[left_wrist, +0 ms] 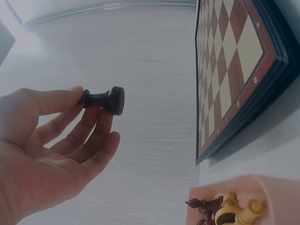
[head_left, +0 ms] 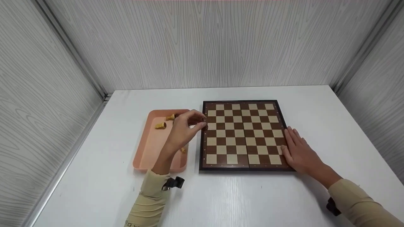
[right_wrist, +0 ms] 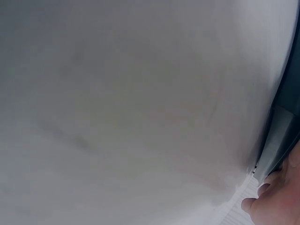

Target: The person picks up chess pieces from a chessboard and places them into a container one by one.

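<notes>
Between the thumb and fingertips of my left hand [head_left: 184,130] is a dark chess piece [left_wrist: 104,99], pinched by its narrow end with the wide round base pointing away. In the head view this hand hovers above the gap between tray and chessboard, its fingertips overlapping the board's left border. The chessboard [head_left: 233,133], brown and cream checkered with a dark frame, lies flat and shows bare squares. My right hand [head_left: 301,154] rests along the board's right edge near the front corner, fingers extended; the right wrist view catches only part of it beside the dark side of the board.
A pink tray [head_left: 142,148] lies left of the board, partly behind my left forearm. Inside are yellow chess pieces [head_left: 160,125] and dark ones, including a dark piece [left_wrist: 206,203] with a pointed tip. White panels rise behind and on both sides of the white table [head_left: 104,151].
</notes>
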The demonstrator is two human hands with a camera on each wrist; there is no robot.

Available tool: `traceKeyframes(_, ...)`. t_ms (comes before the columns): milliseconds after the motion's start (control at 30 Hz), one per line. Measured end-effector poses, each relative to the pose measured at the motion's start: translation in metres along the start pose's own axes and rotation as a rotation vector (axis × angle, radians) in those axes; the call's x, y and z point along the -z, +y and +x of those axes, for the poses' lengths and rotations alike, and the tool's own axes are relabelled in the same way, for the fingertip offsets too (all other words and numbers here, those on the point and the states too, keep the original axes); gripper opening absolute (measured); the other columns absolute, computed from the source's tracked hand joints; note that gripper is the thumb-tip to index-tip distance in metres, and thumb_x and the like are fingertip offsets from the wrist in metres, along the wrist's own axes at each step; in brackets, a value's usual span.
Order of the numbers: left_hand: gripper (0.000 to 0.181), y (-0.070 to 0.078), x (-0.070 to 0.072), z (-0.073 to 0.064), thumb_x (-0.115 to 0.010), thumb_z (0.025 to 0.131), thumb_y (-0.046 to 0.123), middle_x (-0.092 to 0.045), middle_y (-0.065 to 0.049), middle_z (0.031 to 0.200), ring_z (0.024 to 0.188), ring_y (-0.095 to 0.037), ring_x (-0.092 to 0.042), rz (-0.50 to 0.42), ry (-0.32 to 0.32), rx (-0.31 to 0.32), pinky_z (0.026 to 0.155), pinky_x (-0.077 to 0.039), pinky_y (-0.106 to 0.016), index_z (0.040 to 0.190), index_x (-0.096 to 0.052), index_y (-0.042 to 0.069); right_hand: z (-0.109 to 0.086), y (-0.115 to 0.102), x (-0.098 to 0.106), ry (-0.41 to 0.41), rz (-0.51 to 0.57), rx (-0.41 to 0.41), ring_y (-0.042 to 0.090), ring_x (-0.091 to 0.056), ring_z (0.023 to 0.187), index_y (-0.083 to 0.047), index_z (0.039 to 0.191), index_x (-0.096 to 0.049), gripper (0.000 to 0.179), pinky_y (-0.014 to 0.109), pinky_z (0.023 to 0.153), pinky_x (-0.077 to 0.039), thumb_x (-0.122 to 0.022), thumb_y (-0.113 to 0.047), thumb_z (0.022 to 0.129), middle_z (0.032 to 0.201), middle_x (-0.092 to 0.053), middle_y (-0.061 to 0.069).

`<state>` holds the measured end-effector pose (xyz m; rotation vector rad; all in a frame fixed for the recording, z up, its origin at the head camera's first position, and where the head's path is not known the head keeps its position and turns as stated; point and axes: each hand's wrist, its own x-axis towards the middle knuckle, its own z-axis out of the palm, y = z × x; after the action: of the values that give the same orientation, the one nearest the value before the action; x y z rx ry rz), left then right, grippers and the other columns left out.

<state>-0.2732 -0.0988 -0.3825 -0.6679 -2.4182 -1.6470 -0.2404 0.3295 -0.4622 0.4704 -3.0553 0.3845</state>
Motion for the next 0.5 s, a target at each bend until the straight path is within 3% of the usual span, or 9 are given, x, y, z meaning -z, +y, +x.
traceKeyframes(133, 0.014, -0.005, 0.010, -0.003, -0.069, 0.098, 0.006, -0.071, -0.007, 0.101, 0.092, -0.020, -0.070, -0.003, 0.035, 0.018, 0.086, -0.057, -0.038, 0.111, -0.070, 0.001, 0.000, 0.002, -0.002, 0.003, -0.003, -0.006, 0.044, -0.011, 0.154, 0.007, 0.160, -0.015, 0.070, 0.067, 0.117, -0.021, -0.033, -0.039, 0.111, 0.168, -0.013, 0.026)
traceKeyframes(400, 0.015, -0.017, 0.027, -0.017, -0.070, 0.096, 0.002, -0.070, -0.013, 0.106, 0.098, -0.025, -0.069, -0.003, 0.045, 0.083, 0.092, -0.055, -0.042, 0.111, -0.070, -0.001, -0.001, 0.004, -0.008, 0.007, -0.005, -0.011, 0.043, -0.011, 0.154, 0.006, 0.161, -0.015, 0.070, 0.066, 0.117, -0.020, -0.033, -0.040, 0.111, 0.168, -0.012, 0.025)
traceKeyframes(500, 0.014, -0.021, 0.035, -0.018, -0.070, 0.096, 0.004, -0.070, -0.013, 0.106, 0.098, -0.026, -0.069, 0.008, 0.060, 0.080, 0.093, -0.055, -0.042, 0.110, -0.070, -0.001, -0.001, 0.005, -0.007, 0.018, -0.005, -0.013, 0.043, -0.011, 0.154, 0.006, 0.161, -0.014, 0.070, 0.066, 0.117, -0.021, -0.033, -0.040, 0.111, 0.168, -0.013, 0.024)
